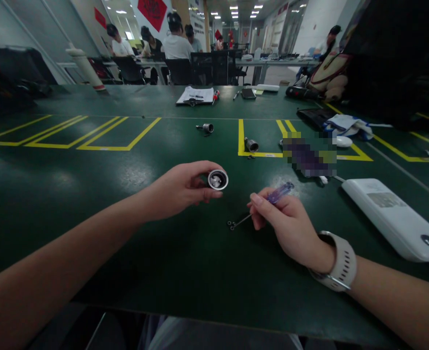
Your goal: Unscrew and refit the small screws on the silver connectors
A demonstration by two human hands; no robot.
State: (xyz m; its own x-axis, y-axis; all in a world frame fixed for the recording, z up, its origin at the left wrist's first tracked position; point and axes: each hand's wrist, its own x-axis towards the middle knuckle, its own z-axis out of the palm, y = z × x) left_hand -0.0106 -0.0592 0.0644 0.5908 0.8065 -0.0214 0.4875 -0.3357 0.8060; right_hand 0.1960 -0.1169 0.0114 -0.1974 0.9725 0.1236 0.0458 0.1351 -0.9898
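Observation:
My left hand (185, 190) grips a round metal cup-shaped part (217, 180), its open end turned toward me and a lighter shape visible inside. In my right hand (280, 216) is a screwdriver (280, 192) with a clear purple handle. Its thin shaft slants down to the left, and the tip is at a few small dark ring-like pieces (231, 225) on the green table (185, 272). Whether the tip touches them I cannot tell. A pale watch band circles my right wrist.
Two similar metal parts, one (208, 128) at centre and another (251, 144) by the yellow tape, lie farther back. A white power bank (392, 218) is at right, near a blurred-out object (309, 154). Behind are a clipboard (196, 95), a phone (248, 94) and a cloth (349, 126). People sit beyond.

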